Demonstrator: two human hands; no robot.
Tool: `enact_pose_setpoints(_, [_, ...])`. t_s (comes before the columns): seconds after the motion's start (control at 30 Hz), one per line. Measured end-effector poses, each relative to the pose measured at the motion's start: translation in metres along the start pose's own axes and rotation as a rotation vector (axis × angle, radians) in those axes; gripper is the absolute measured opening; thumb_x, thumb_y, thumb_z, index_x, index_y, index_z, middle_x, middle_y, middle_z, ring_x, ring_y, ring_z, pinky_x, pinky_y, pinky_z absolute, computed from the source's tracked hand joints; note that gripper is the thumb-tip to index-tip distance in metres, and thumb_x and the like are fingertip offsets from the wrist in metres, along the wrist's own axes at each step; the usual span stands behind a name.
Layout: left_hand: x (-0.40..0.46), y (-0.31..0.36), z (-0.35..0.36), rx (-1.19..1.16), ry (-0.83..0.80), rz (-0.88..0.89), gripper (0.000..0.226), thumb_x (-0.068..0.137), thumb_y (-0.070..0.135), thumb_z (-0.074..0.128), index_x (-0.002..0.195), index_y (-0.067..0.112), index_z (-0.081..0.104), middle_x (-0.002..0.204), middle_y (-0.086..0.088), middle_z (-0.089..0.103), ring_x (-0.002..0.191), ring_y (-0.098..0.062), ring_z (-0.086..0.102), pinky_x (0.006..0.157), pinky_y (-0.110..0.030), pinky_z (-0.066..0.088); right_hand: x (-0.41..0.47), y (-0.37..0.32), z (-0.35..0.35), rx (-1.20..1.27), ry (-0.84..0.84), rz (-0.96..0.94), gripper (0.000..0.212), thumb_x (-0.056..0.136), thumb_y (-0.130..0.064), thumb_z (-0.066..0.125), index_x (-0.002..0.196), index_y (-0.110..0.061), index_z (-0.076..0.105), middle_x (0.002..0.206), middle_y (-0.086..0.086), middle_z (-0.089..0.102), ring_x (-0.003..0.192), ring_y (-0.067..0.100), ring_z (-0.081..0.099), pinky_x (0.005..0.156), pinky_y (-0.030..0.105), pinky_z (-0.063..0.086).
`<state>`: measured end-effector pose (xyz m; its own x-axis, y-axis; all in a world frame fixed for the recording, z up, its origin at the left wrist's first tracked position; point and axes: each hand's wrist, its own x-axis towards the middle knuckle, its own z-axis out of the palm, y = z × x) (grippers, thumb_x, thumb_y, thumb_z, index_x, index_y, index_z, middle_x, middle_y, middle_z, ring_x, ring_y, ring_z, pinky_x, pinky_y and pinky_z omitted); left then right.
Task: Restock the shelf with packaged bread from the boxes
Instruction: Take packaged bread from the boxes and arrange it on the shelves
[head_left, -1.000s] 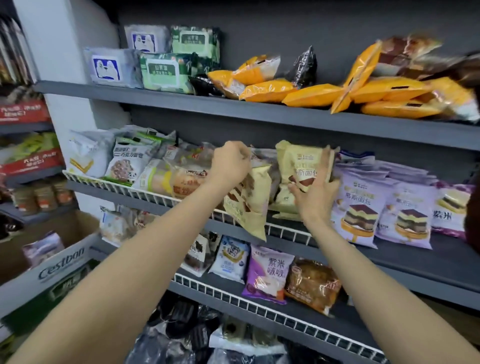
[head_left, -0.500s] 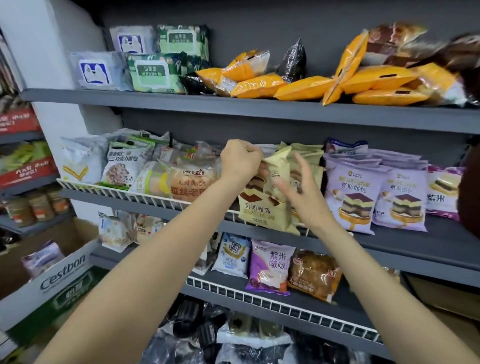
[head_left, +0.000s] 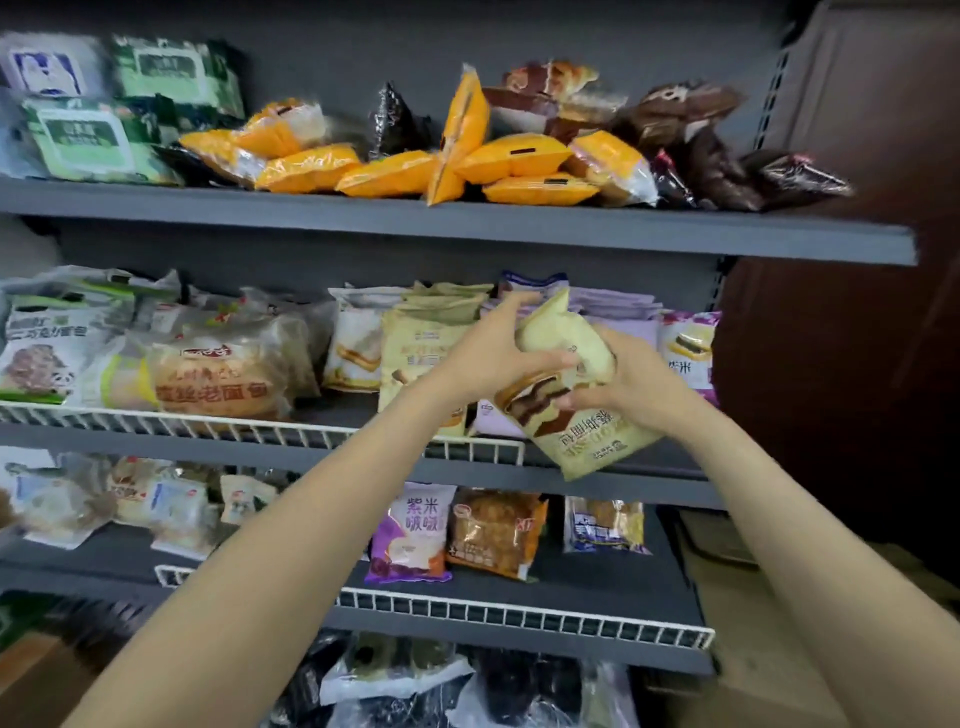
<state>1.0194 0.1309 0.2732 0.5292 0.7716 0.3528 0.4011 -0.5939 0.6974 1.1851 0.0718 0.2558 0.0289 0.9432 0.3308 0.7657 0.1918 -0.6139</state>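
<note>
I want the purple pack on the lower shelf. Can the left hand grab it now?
Probably not yet: the left hand is busy gripping the beige bread pack. The purple pack itself sits uncovered.

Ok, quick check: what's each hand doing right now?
Left hand: closed on the upper part of the cream bread packet.
Right hand: closed on the same packet's right side.

A shop — tiered shelves stocked with packaged bread.

Both hands now grip one cream bread packet, upside down. It sits further right than before, over the purple packets
</note>
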Motion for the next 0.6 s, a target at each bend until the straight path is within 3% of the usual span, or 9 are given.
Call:
enact_pose_setpoints(0.1, [0.022, 0.011, 0.030, 0.001, 0.107, -0.024, 0.028, 0.083, 0.035, 0.069, 0.096, 0.010, 0.065, 0.088, -0.001, 0.067, 0.076, -0.009, 0.060, 0.070, -0.027, 0.044, 0.002, 0.022, -0.021, -0.198, 0.158, 0.051, 0.076, 0.063, -0.039, 0.084, 0.125, -0.014, 0.047, 0.118, 0.005, 0.057, 0.111, 0.025, 0.054, 0.084, 0.034, 0.044])
enact_pose_setpoints(0.17, [0.032, 0.013, 0.049, -0.089, 0.274, -0.092, 0.024, 0.087, 0.033, 0.065, 0.093, 0.010, 0.066, 0.087, -0.003, 0.068, 0.079, -0.015, 0.062, 0.072, -0.029, 0.047, 0.002, 0.039, -0.022, -0.267, 0.446, 0.199, 0.098, 0.060, -0.054, 0.081, 0.138, -0.016, 0.034, 0.136, 0.014, 0.041, 0.129, 0.032, 0.039, 0.102, 0.045, 0.038])
enact_pose_setpoints(0.2, [0.037, 0.013, 0.058, -0.183, 0.341, -0.153, 0.027, 0.088, 0.032, 0.065, 0.096, 0.007, 0.067, 0.093, -0.007, 0.069, 0.087, -0.021, 0.064, 0.079, -0.032, 0.050, 0.006, 0.052, -0.021, -0.190, 0.546, 0.296, 0.110, 0.058, -0.058, 0.081, 0.143, -0.016, 0.025, 0.142, 0.018, 0.033, 0.134, 0.034, 0.032, 0.107, 0.049, 0.034])
enact_pose_setpoints(0.27, [0.042, 0.009, 0.076, -0.402, 0.425, -0.280, 0.031, 0.087, 0.033, 0.066, 0.102, 0.005, 0.066, 0.100, -0.009, 0.069, 0.096, -0.027, 0.064, 0.089, -0.037, 0.052, 0.015, 0.068, -0.019, 0.236, 0.522, 0.447, 0.130, 0.044, -0.067, 0.083, 0.147, -0.017, 0.021, 0.142, 0.018, 0.038, 0.134, 0.034, 0.036, 0.108, 0.049, 0.035])
enact_pose_setpoints(0.3, [0.044, 0.006, 0.085, -0.501, 0.446, -0.338, 0.036, 0.083, 0.037, 0.069, 0.103, 0.007, 0.065, 0.103, -0.009, 0.068, 0.100, -0.028, 0.064, 0.092, -0.041, 0.052, 0.020, 0.077, -0.019, 0.489, 0.457, 0.466, 0.127, 0.037, -0.069, 0.085, 0.142, -0.018, 0.034, 0.133, 0.014, 0.051, 0.125, 0.031, 0.049, 0.104, 0.048, 0.042])
enact_pose_setpoints(0.37, [0.048, -0.004, 0.100, -0.568, 0.436, -0.424, 0.059, 0.067, 0.051, 0.073, 0.107, 0.010, 0.061, 0.112, -0.011, 0.067, 0.106, -0.030, 0.062, 0.092, -0.046, 0.052, 0.023, 0.092, -0.022, 0.726, 0.334, 0.410, 0.075, 0.051, -0.046, 0.090, 0.113, -0.019, 0.057, 0.110, 0.007, 0.068, 0.102, 0.024, 0.066, 0.092, 0.045, 0.053])
enact_pose_setpoints(0.43, [0.044, -0.005, 0.107, -0.505, 0.393, -0.453, 0.067, 0.068, 0.047, 0.076, 0.119, 0.011, 0.053, 0.126, -0.013, 0.058, 0.116, -0.030, 0.057, 0.096, -0.046, 0.050, 0.023, 0.098, -0.034, 0.603, 0.321, 0.308, 0.049, 0.066, -0.023, 0.086, 0.106, -0.015, 0.059, 0.107, 0.009, 0.069, 0.094, 0.022, 0.066, 0.086, 0.041, 0.055])
enact_pose_setpoints(0.53, [0.042, -0.017, 0.108, -0.103, 0.406, -0.365, 0.088, 0.079, 0.030, 0.075, 0.145, 0.005, 0.023, 0.148, -0.015, 0.034, 0.135, -0.030, 0.036, 0.108, -0.037, 0.037, 0.035, 0.102, -0.057, 0.013, 0.308, 0.115, 0.066, 0.065, -0.035, 0.084, 0.122, -0.015, 0.057, 0.111, 0.011, 0.067, 0.102, 0.029, 0.061, 0.085, 0.039, 0.051])
enact_pose_setpoints(0.6, [0.040, -0.022, 0.104, 0.309, 0.416, -0.254, 0.080, 0.083, 0.024, 0.071, 0.146, 0.009, 0.023, 0.147, -0.015, 0.032, 0.134, -0.032, 0.034, 0.105, -0.039, 0.036, 0.045, 0.099, -0.069, -0.330, 0.190, 0.036, 0.074, 0.067, -0.041, 0.081, 0.132, -0.023, 0.051, 0.122, 0.012, 0.061, 0.117, 0.034, 0.050, 0.092, 0.040, 0.045])
